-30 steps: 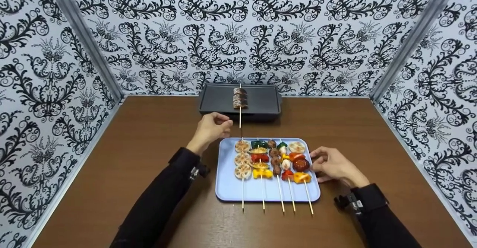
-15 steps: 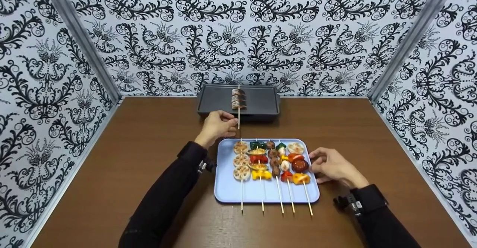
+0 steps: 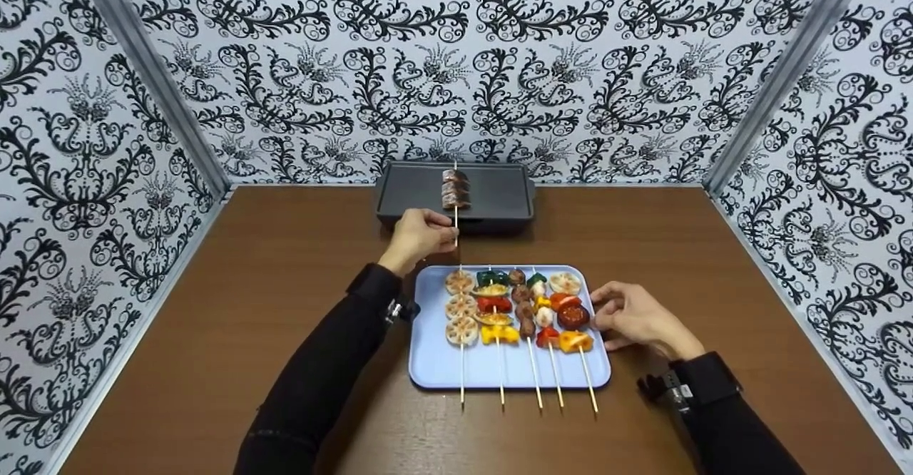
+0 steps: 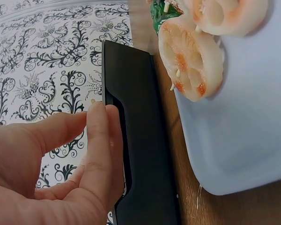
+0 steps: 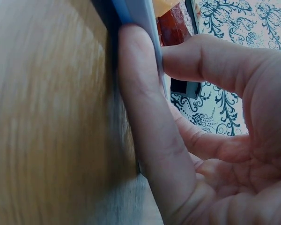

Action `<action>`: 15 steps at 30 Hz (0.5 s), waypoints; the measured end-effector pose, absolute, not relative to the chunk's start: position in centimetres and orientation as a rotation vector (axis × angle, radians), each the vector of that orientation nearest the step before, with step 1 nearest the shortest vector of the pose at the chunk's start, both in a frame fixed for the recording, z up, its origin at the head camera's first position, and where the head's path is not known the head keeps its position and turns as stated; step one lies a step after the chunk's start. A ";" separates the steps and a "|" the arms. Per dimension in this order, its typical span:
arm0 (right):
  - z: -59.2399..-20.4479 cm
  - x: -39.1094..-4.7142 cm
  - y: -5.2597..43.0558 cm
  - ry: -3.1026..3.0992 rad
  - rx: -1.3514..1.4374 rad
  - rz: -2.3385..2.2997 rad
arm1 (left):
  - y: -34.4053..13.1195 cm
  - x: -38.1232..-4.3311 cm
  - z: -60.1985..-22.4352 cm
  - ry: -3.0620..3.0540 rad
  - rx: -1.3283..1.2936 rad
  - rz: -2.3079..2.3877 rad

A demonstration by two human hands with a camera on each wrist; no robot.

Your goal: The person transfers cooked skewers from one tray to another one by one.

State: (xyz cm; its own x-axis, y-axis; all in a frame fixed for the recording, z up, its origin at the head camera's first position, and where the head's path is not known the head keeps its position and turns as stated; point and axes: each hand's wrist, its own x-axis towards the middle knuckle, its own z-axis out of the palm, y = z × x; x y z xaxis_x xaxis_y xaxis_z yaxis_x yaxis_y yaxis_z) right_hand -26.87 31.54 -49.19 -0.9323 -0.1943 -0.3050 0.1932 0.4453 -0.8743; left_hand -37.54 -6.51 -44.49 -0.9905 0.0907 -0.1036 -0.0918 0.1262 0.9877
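At the handle end of a skewer of browned, sliced pieces (image 3: 456, 191), my left hand (image 3: 419, 235) pinches the bare stick between thumb and fingertips; in the left wrist view the stick's tip peeks out just above the fingers (image 4: 99, 136). The sliced pieces lie over the dark grill plate (image 3: 414, 190). My right hand (image 3: 638, 322) grips the right edge of a pale blue tray (image 3: 435, 368). In the right wrist view its thumb (image 5: 192, 61) is at the rim's inner side and a finger (image 5: 138, 61) lies along the outside.
Several skewers lie side by side on the tray: lotus root slices (image 3: 461, 307), mixed vegetables (image 3: 494, 304), brown balls (image 3: 524, 304) and others at the right. Their sticks stick out over the tray's front edge. Patterned walls (image 3: 456, 54) enclose the brown table (image 3: 307, 247).
My left hand has moved right and slightly forward, from beside the skewer's stick to pinching it. The right hand stays on the tray's edge, and the skewers lie as before.
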 end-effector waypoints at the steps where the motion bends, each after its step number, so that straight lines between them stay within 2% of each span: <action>1: -49.2 -26.9 31.6 2.340 0.000 -1.486 | -6.4 -37.6 -44.5 2.256 0.001 1.983; 15: -49.3 -26.9 31.7 2.357 -0.009 -1.465 | -5.8 -37.8 -44.2 2.226 -0.002 1.940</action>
State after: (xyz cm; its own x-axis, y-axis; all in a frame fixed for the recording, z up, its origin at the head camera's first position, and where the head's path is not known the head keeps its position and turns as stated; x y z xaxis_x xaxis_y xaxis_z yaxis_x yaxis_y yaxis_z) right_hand -26.90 31.71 -49.26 -0.9337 -0.1940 -0.3009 0.1839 0.4613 -0.8680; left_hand -37.84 -5.77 -44.15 -0.9821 0.1226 -0.1430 -0.1249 0.1444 0.9816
